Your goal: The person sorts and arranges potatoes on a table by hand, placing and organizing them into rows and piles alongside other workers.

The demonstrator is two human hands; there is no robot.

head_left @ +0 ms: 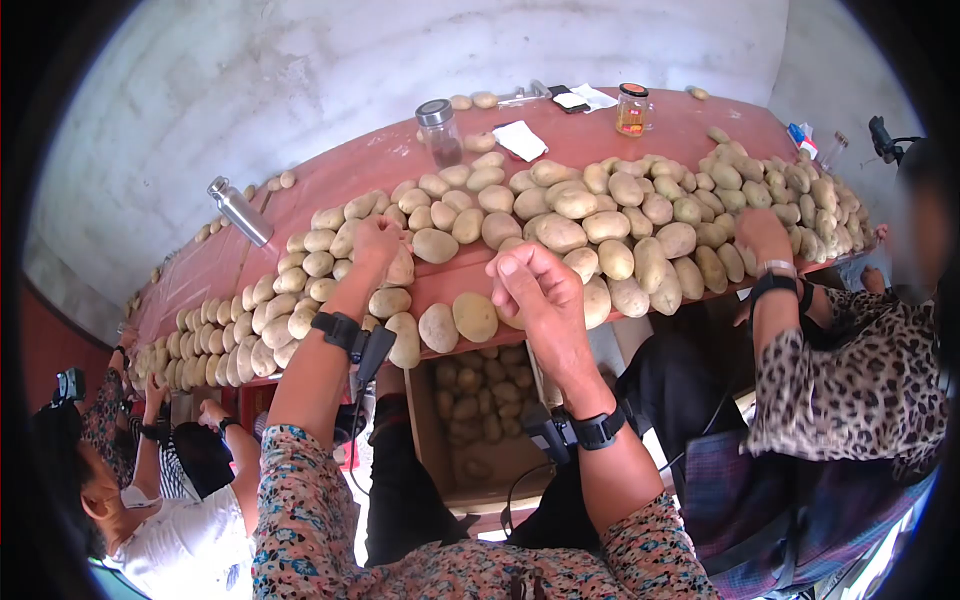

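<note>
My left hand (378, 240) is over the rows of potatoes, its fingers curled down against a potato (401, 266); part of the grip is hidden. My right hand (540, 290) is raised above the table's near edge, thumb and fingers curled together, with no potato showing in it. Below and left of it, a large potato (474, 316) stands near the edge beside another potato (437, 328). A dense heap of potatoes (605, 226) lies beyond my right hand. To the left, potatoes (262, 318) are lined up in close rows.
The red table (330, 172) carries a steel flask (240, 211), a lidded glass jar (438, 132), and a black-lidded jar (632, 110). Below the edge, a box (500, 475) holds potatoes. A person in leopard print (850, 370) reaches in at right; people sit at left, one in white (180, 540).
</note>
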